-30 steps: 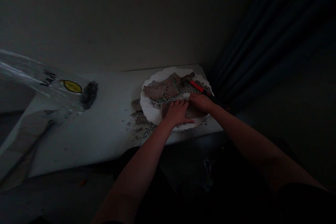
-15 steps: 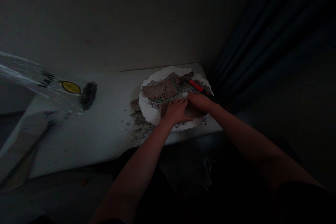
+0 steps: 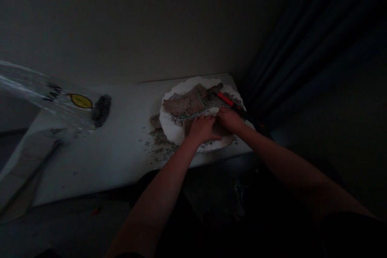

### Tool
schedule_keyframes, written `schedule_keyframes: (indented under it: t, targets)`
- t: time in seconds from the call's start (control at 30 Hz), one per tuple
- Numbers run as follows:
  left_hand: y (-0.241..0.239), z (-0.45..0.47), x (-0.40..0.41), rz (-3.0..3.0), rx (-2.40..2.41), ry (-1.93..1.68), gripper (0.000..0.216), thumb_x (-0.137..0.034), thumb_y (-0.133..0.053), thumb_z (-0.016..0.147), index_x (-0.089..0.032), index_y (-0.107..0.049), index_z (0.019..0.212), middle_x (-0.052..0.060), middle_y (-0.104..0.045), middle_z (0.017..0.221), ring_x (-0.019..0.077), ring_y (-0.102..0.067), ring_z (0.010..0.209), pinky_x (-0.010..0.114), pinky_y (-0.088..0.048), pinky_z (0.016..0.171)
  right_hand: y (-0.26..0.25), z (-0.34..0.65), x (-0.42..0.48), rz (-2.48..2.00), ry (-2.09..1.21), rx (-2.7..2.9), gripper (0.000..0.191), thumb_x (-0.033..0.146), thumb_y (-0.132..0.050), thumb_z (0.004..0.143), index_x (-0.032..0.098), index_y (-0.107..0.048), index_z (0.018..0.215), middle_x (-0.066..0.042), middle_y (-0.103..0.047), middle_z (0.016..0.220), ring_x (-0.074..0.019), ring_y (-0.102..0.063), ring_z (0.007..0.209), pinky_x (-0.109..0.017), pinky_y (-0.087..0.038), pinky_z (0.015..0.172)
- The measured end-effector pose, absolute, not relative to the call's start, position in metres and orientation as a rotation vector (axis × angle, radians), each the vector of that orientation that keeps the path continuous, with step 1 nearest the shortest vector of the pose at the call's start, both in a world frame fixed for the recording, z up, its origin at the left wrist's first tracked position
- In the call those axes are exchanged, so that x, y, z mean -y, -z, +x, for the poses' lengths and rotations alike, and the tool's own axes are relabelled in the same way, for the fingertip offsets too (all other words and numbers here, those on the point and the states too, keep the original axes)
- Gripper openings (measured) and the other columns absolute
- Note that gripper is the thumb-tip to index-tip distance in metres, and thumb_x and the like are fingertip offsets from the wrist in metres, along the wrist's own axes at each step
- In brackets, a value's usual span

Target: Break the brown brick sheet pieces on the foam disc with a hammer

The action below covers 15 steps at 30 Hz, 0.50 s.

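In the dim head view, my left hand point(image 3: 203, 128) lies on a flat brown textured piece point(image 3: 220, 130), its thumb spread away from the fingers. Beside it, my right hand point(image 3: 229, 120) is closed, fingers curled at the far edge of that piece; whatever is between the fingertips is hidden. Both hands are over a white, ragged-edged round board point(image 3: 169, 130). Farther back on the board lies a larger brown mesh-like sheet point(image 3: 188, 104) among grey crumbs. A hammer point(image 3: 225, 97) with a red and black handle rests across the board's right side, just beyond my right hand.
Brown fragments point(image 3: 159, 133) are scattered on the white table point(image 3: 121, 145) left of the board. A clear plastic bag point(image 3: 69, 96) with a yellow mark and dark grains stands at the left. A dark curtain point(image 3: 290, 40) hangs at the right, and a wall point(image 3: 136, 28) rises behind.
My right hand has shifted very slightly, its fingers more curled at the piece's edge. My left hand, the hammer and the sheet stay in about the same places.
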<state>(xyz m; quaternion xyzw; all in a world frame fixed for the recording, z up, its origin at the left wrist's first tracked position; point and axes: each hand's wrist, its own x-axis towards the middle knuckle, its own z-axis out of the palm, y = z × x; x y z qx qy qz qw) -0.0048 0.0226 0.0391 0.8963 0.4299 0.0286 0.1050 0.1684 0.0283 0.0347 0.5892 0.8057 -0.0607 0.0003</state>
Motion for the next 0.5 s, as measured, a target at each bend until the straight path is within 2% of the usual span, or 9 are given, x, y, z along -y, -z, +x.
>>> schedule_keyframes:
  t: [0.5]
  targets:
    - [-0.039,-0.0054,-0.0213,2.643,-1.268,-0.067,0.07,-0.067,-0.077,0.068,-0.023,-0.061,0.12,0.011,-0.065,0.129,0.0327,-0.055,0.122,0.046,-0.042,0.102,-0.0414,0.1614,-0.0372,1.84,0.203,-2.483,0.027,0.022,-0.042,0.102,0.009,-0.064,0.112,-0.018,-0.066,0.116,-0.0269,-0.066,0.101,-0.032,-0.044,0.082]
